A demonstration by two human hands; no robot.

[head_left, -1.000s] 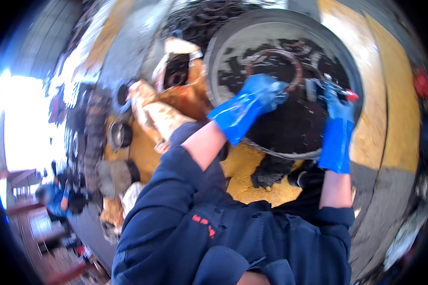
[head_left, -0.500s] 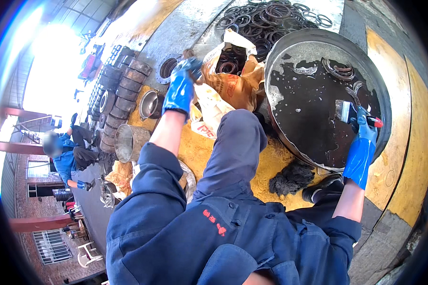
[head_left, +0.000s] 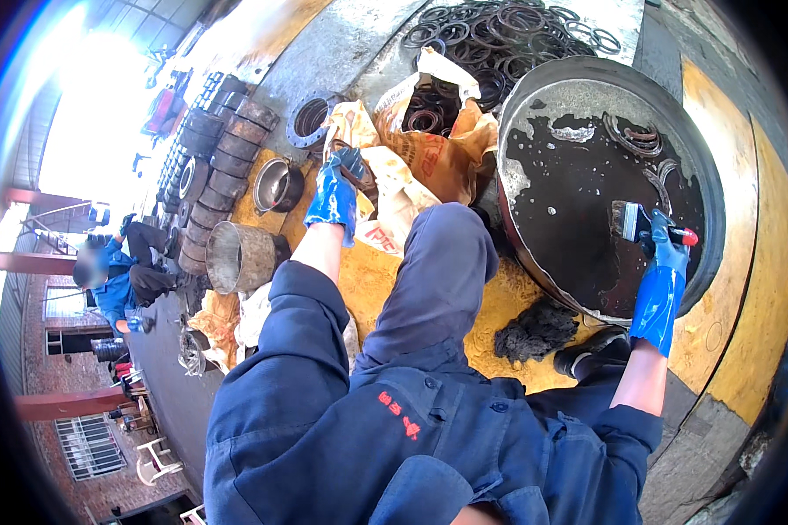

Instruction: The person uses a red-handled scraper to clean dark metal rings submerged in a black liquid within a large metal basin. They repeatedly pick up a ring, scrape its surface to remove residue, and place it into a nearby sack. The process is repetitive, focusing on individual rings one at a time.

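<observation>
My right hand (head_left: 662,249), in a blue rubber glove, grips a flat paintbrush (head_left: 626,220) with a red handle end. Its bristles point left over the dark liquid (head_left: 578,197) in a large round metal tub (head_left: 525,96). Dark curved ring pieces (head_left: 630,138) stick out of the liquid beyond the brush. My left hand (head_left: 334,194), gloved alike, is at the left side of an orange-and-white sack (head_left: 433,157) that has dark rings inside. Its fingers are curled around something dark brown, partly hidden by the glove.
A pile of dark rings (head_left: 517,31) lies behind the tub. Metal pots (head_left: 278,185) and cylinders (head_left: 223,171) stand to the left, beside a flange (head_left: 308,120). A black clump (head_left: 536,332) lies near my shoe. A co-worker (head_left: 118,280) sits at far left.
My left hand has come down and nearer, from above the sack's left side to beside it. The brush has shifted slightly left and down, still in my right hand.
</observation>
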